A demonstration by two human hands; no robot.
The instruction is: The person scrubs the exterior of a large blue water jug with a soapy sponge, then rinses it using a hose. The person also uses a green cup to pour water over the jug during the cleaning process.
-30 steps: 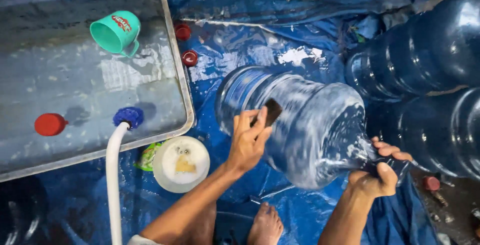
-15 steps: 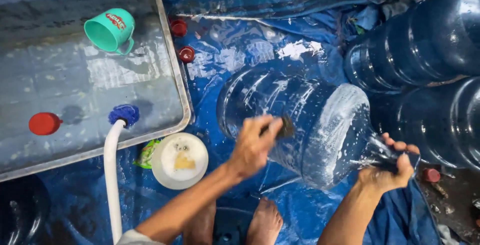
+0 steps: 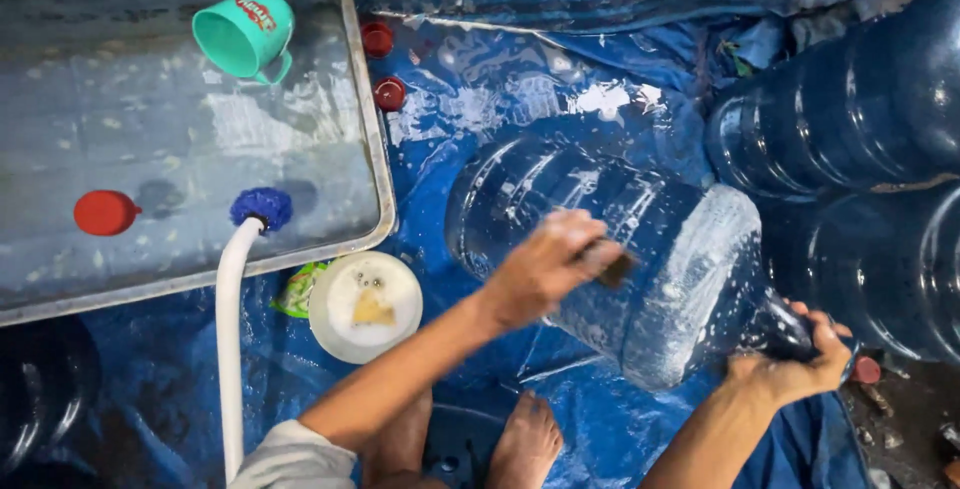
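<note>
A person crouches over a blue tarpaulin, bare feet showing at its near edge, scrubbing a large clear water jug that lies on its side in the middle of the tarpaulin with its neck pointing right. The left hand is closed around a small dark scrub pad and presses it against the soapy upper wall of the jug. The right hand is wrapped around the jug's neck, steadying it. To do this step well, it seems best to keep the neck gripped firmly so the wet, slippery jug cannot roll, and to turn it a little at a time so the pad reaches the whole wall. More big blue-tinted jugs lie stacked along the tarpaulin's right edge. At the upper left sits a shallow metal tray of water; a teal plastic mug with a red oval label on its side floats near the tray's far edge, a red cap floats at its left, and a white hose with a blue cloth tip hangs over its near rim. Just below the tray's near right corner stands a round white tub of soap holding a yellow sponge, with a green packet tucked beside it. Two red caps lie by the tray's right edge.
</note>
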